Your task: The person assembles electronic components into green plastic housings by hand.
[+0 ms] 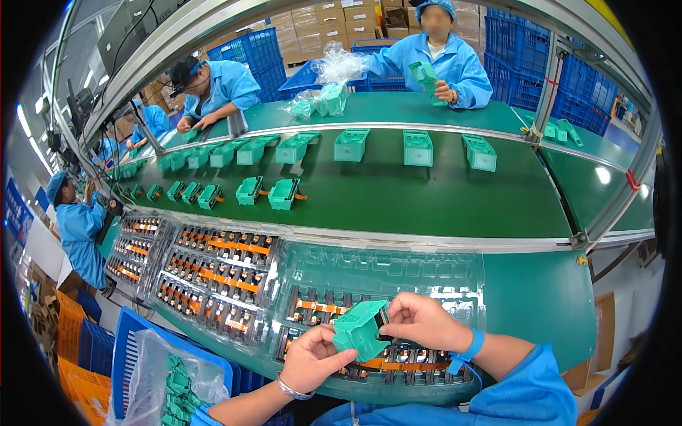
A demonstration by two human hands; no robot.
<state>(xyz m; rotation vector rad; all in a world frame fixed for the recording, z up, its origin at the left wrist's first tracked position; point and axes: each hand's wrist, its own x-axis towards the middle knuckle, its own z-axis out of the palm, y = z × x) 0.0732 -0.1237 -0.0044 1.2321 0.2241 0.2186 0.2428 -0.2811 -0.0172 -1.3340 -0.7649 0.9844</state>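
Observation:
Above a clear plastic tray (383,266), a green plastic housing (357,329) is tilted between my two hands. My left hand (312,360) grips its left side and lower edge with thumb and fingers. A small black part (382,321) sits at the housing's right side, pinched by my right hand (420,321); how far it is inside cannot be seen. Below in the tray lie rows of black parts with orange ribbon strips (415,366). A blue strap with a cord circles my right wrist.
More filled trays (213,280) stand to the left. Beyond a metal rail, a green conveyor (426,202) carries two rows of green housings (352,145). A blue crate (128,369) with bagged green pieces is at lower left. Across the belt, a co-worker (444,64) holds a green housing.

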